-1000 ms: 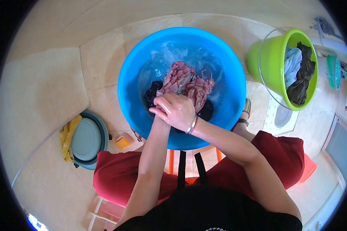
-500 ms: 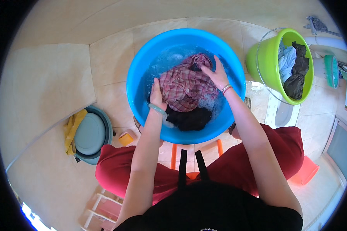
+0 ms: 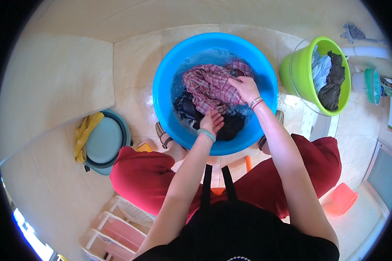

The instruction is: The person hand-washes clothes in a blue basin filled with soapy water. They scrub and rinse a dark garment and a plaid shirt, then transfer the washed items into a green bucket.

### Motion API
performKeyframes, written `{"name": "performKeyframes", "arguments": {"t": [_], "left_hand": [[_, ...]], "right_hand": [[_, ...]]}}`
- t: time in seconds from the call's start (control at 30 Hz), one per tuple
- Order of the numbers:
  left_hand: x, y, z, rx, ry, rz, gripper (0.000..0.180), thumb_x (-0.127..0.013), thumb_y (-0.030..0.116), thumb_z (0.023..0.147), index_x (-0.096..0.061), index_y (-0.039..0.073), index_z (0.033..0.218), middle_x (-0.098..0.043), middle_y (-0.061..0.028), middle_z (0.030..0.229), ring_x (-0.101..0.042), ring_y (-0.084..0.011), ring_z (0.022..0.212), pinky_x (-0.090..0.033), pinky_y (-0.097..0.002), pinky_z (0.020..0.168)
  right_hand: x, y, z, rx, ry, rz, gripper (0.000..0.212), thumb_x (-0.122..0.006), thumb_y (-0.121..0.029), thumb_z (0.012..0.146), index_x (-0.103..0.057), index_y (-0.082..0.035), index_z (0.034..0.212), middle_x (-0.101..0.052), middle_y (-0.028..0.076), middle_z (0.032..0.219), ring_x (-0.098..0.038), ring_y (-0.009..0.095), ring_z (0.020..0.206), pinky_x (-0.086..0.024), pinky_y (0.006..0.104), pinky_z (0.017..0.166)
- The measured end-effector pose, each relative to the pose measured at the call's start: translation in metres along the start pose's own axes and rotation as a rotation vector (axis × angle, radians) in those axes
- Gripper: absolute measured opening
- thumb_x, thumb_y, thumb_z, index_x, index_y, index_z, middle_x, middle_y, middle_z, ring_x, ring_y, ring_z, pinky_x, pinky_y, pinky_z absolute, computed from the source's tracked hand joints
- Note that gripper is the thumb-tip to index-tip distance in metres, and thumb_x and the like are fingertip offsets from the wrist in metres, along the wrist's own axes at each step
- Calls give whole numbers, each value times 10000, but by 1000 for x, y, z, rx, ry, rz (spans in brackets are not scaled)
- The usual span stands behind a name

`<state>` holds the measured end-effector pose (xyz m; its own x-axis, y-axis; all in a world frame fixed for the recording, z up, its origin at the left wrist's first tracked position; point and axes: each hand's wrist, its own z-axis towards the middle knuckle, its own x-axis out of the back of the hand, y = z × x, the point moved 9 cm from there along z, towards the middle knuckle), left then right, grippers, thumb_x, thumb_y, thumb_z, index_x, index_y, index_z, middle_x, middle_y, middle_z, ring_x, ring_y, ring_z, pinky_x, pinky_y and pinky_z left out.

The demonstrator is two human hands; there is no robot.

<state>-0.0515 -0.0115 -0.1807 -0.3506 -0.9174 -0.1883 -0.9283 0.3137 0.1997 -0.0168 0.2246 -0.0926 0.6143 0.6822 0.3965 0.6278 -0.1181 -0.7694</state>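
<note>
A wide blue basin (image 3: 160,87) of sudsy water sits on the floor before me. In it lies a wet pink-and-maroon plaid garment (image 3: 207,82), bunched up, with part of it spreading toward the back right. My right hand (image 3: 245,89) pinches the plaid garment at its right side, thumb to the left. My left hand (image 3: 212,122), palm turned up and fingers apart, touches the garment's near edge. Beneath and beside that hand a black garment (image 3: 231,128) is soaking, partly hidden by the hand and the plaid cloth.
A lime-green bucket (image 3: 294,74) at the right holds blue and dark clothes. Left of me are a folded grey-green basin (image 3: 103,140) and a yellow cloth (image 3: 83,138). A red-pink tub (image 3: 343,199) stands at lower right, and a pink-and-white rack (image 3: 117,237) at lower left.
My left hand has moved from the plaid garment's left side to its near edge, turning palm up. The garment has spread out and shifted. My right hand has come slightly nearer.
</note>
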Motion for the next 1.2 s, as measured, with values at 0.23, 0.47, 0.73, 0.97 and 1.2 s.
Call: {"name": "performKeyframes", "arguments": {"t": [0.23,0.47,0.73,0.97,1.2], "left_hand": [[-83,52,-62,-129,-465,-479,846,-440,712,855,-314,130,1456,-352,-118,1482,-391,-310,1331,-320,-468,1082],[-102,70,-101,-159,-745,-320,712,-477,677,861,-503,131,1317,-546,-62,1318,-500,-261,1230,-375,-435,1046],[-55,85,-114,-63,-798,-451,510,-448,352,907,-489,49,1315,-552,-196,1288,-515,-382,1191,-375,-543,1049],[-50,67,-125,12,-839,-467,577,-361,483,963,-438,97,1386,-496,-152,1373,-484,-372,1234,-354,-554,1061],[-44,63,-121,73,-933,-509,520,-329,414,997,-402,114,1415,-466,-129,1409,-462,-329,1271,-349,-538,1070]], "right_hand": [[-4,-72,-76,-263,-390,1157,321,-591,-218,941,-586,3,1174,-658,114,1108,-659,204,955,-546,354,820],[-8,-83,-98,180,-270,191,531,-657,-374,891,-573,19,1238,-646,53,1105,-571,111,1006,-464,260,869],[-20,61,-73,-277,111,471,658,-669,-381,864,-401,-139,1414,-524,102,1338,-517,197,1201,-409,353,981],[-73,34,-64,-212,-146,893,953,-772,-130,762,-167,-136,1498,-508,105,1329,-548,236,1154,-477,383,918],[-2,31,-46,103,128,69,217,-700,23,680,-657,-75,870,-623,97,1101,-618,182,935,-487,275,811]]}}
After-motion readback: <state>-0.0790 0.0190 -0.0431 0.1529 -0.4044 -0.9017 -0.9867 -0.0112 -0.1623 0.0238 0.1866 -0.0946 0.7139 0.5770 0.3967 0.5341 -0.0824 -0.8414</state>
